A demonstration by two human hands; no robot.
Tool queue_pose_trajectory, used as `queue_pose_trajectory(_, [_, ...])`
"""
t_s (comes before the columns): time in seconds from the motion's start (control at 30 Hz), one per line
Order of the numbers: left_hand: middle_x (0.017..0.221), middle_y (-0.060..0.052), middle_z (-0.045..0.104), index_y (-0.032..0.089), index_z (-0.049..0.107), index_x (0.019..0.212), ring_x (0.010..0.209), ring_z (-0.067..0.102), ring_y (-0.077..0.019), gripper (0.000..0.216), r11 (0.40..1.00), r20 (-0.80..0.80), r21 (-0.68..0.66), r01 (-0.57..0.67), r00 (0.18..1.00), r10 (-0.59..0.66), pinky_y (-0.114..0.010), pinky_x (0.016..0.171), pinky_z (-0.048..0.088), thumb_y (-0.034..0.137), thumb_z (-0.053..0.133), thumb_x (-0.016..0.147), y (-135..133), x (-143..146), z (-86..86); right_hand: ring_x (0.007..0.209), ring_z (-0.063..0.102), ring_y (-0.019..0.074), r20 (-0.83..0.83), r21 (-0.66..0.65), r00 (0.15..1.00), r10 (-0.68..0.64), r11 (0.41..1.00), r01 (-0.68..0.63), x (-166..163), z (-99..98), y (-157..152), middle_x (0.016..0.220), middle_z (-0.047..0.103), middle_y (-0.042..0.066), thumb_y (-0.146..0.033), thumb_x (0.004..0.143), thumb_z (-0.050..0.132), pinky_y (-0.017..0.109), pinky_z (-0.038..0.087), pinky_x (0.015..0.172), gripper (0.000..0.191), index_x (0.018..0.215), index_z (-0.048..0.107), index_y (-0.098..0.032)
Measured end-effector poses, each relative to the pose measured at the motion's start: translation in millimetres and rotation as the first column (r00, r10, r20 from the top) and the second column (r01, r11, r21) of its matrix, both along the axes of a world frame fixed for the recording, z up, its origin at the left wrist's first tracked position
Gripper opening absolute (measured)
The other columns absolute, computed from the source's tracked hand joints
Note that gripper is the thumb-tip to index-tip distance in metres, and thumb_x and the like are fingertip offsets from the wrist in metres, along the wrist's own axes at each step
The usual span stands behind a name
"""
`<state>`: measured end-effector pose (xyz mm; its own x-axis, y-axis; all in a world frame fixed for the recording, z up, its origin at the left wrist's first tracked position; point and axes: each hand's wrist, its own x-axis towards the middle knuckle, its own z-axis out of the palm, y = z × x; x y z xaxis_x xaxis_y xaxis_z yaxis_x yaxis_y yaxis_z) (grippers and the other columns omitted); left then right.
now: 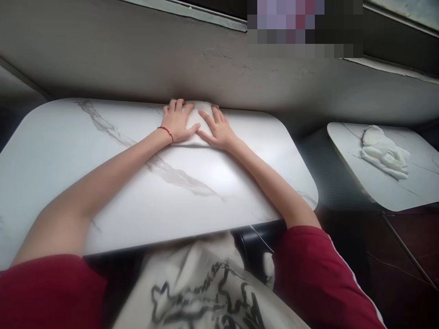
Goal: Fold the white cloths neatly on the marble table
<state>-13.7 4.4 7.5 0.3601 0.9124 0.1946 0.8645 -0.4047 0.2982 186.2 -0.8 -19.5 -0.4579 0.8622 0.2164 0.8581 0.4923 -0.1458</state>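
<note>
A folded white cloth lies flat at the far edge of the marbled white table, close against the wall. My left hand, with a red bracelet at the wrist, rests on the cloth's left part, fingers spread. On the right part lies my right hand, its fingers also stretched out and apart. The two thumbs almost meet over the middle of the cloth. Both palms press down on it rather than grip it.
A grey wall rises directly behind the table. To the right, past a dark gap, stands a second marbled table with a crumpled white cloth on it. A printed light-coloured apron covers my lap.
</note>
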Motion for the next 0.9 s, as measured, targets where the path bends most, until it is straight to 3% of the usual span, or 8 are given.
queue_pose_trajectory(0.1, [0.151, -0.024, 0.039, 0.012, 0.041, 0.149, 0.142, 0.032, -0.0446, 0.073, 1.0, -0.066, -0.008, 0.012, 0.998, -0.013, -0.061, 0.115, 0.024, 0.053, 0.049, 0.089, -27.0, 12.8, 5.0, 0.155, 0.015, 0.0423, 0.002, -0.003, 1.0, -0.008, 1.0, 0.008, 11.8, -0.5, -31.3, 0.167, 0.019, 0.019, -0.073, 0.098, 0.027, 0.062, 0.031, 0.117, 0.083, 0.159, 0.032, -0.018])
queue_pose_trajectory(0.2, [0.153, -0.025, 0.038, 0.008, 0.038, 0.151, 0.143, 0.033, -0.0429, 0.072, 0.998, -0.11, -0.004, 0.065, 0.992, -0.065, -0.061, 0.119, 0.016, 0.051, 0.044, 0.093, -60.9, 31.5, 4.2, 0.155, 0.015, 0.041, 0.016, 0.003, 0.999, -0.04, 0.999, 0.039, 31.2, 0.2, -74.6, 0.168, 0.016, 0.017, -0.066, 0.099, 0.032, 0.061, 0.031, 0.119, 0.076, 0.16, 0.031, -0.019])
queue_pose_trajectory(0.43, [0.154, -0.025, 0.042, 0.0, 0.033, 0.153, 0.146, 0.034, -0.0404, 0.077, 0.963, -0.192, 0.03, 0.269, 0.947, -0.259, -0.056, 0.126, 0.009, 0.053, 0.037, 0.098, -146.5, 64.9, -2.6, 0.157, 0.013, 0.0381, 0.028, 0.017, 0.997, -0.072, 0.997, 0.071, 65.2, 12.2, -189.8, 0.172, -0.002, 0.008, -0.054, 0.102, 0.04, 0.059, 0.03, 0.123, 0.072, 0.164, 0.01, -0.032])
queue_pose_trajectory(0.57, [0.154, -0.023, 0.044, 0.0, 0.03, 0.155, 0.147, 0.034, -0.0385, 0.078, 0.939, -0.266, 0.021, 0.344, 0.907, -0.327, -0.053, 0.128, 0.008, 0.053, 0.036, 0.098, -177.7, 80.3, -2.5, 0.155, 0.019, 0.0426, 0.068, 0.013, 0.988, -0.139, 0.99, 0.138, 73.4, 16.1, -233.5, 0.172, -0.002, 0.01, -0.05, 0.101, 0.045, 0.062, 0.037, 0.117, 0.078, 0.165, 0.004, -0.033])
queue_pose_trajectory(0.7, [0.155, -0.026, 0.042, -0.005, 0.028, 0.155, 0.145, 0.036, -0.0395, 0.078, 0.925, -0.313, -0.013, 0.38, 0.877, -0.365, -0.052, 0.127, 0.017, 0.049, 0.036, 0.099, -176.0, 98.4, -0.1, 0.152, 0.023, 0.0472, 0.075, 0.025, 0.984, -0.164, 0.986, 0.162, 84.9, 13.6, -236.3, 0.172, -0.002, 0.013, -0.049, 0.099, 0.046, 0.065, 0.039, 0.113, 0.08, 0.165, 0.005, -0.03])
queue_pose_trajectory(0.9, [0.158, -0.028, 0.038, -0.006, 0.027, 0.156, 0.146, 0.034, -0.0399, 0.077, 0.928, -0.286, -0.018, 0.371, 0.888, -0.361, -0.05, 0.125, 0.019, 0.046, 0.036, 0.1, -130.3, 122.2, 3.1, 0.154, 0.017, 0.0448, 0.031, 0.019, 0.971, -0.237, 0.972, 0.236, 105.1, 6.4, -185.7, 0.171, 0.006, 0.013, -0.044, 0.099, 0.041, 0.065, 0.033, 0.117, 0.068, 0.161, 0.022, -0.027])
